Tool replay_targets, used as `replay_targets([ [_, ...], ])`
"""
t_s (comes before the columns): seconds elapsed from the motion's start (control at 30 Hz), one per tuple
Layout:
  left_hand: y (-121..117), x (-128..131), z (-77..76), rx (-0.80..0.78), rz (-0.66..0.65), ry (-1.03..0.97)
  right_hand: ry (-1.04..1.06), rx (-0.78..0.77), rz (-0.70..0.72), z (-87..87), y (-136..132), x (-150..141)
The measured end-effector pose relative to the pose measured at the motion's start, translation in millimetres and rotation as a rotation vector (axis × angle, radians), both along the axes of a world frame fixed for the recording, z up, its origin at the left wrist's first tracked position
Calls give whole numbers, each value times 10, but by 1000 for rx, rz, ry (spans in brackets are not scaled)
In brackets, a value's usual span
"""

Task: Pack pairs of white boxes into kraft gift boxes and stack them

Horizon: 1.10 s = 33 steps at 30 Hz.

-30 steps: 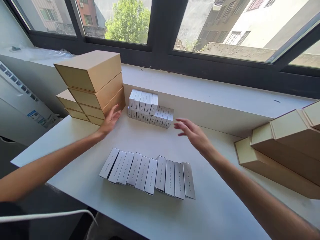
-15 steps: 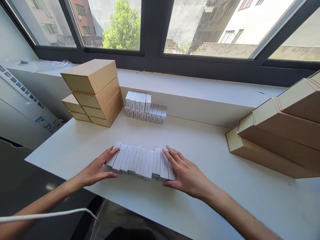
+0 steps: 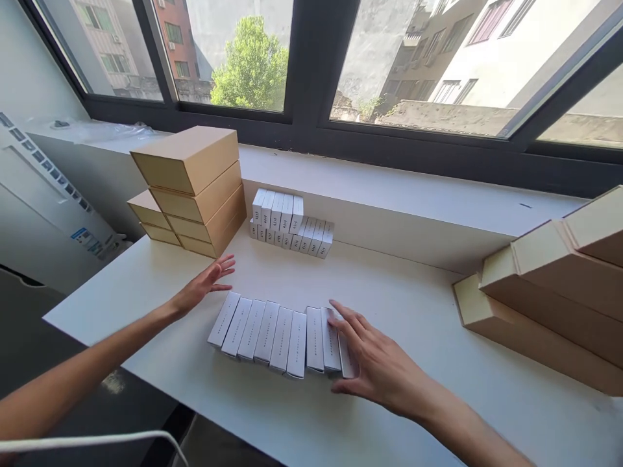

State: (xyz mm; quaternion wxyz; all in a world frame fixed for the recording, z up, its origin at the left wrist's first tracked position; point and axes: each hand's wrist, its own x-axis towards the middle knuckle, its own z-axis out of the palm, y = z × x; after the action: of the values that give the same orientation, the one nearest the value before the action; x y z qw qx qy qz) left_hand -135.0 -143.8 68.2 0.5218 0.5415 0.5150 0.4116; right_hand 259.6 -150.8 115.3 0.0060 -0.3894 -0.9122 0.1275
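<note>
A row of several small white boxes (image 3: 265,331) stands side by side on the white table (image 3: 272,421), slightly fanned. My right hand (image 3: 372,360) rests at the row's right end, its fingers spread over the last boxes and its thumb near their front edge. The rightmost box is partly hidden under that hand. My left hand (image 3: 204,285) hovers just behind the left end of the row, fingers apart and holding nothing. Farther back, more small white boxes (image 3: 287,227) are stacked in two layers against the ledge.
Brown cardboard boxes (image 3: 195,188) are stacked at the back left. Larger brown boxes (image 3: 545,292) stand at the right. A window sill (image 3: 389,194) runs along the back. A white cable (image 3: 97,442) crosses the lower left, and a white appliance (image 3: 53,201) stands at far left.
My left hand has let go of the row's left end and moved up and away behind it. My right hand stays at the right end. The camera view has shifted slightly.
</note>
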Motion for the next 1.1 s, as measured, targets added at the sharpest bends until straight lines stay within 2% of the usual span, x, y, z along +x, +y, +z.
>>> replay_targets([
  [0.13, 63, 154, -103, -25, -122, 63, 45, 54, 9, -132, 72, -60],
  [0.23, 51, 218, -188, -28, -146, 42, 92, 129, 25, -223, 102, -74],
  [0.37, 55, 245, -241, -12, -104, -34, 90, 193, 67, -255, 95, -27],
  [0.53, 133, 196, -256, 14, -34, -91, 116, 225, 189, -244, 152, 15],
  [0.67, 306, 135, -291, 23, 51, -170, 203, 209, 173, -310, 193, -9],
  [0.77, 495, 103, -306, 102, 123, -210, 237, 260, 198, -325, 213, 30],
  [0.83, 648, 91, -291, 175, 173, -233, 255, 310, 207, -243, 290, 91],
  [0.93, 934, 95, -226, 272, 253, -250, 316, 433, 153, 63, 617, 136],
  [1.03, 1283, 139, -148, 357, 353, -216, 377, 552, 68, 442, 1215, -31],
  [1.1, 1527, 189, -129, 393, 412, -187, 378, 574, 9, 601, 1680, -275],
])
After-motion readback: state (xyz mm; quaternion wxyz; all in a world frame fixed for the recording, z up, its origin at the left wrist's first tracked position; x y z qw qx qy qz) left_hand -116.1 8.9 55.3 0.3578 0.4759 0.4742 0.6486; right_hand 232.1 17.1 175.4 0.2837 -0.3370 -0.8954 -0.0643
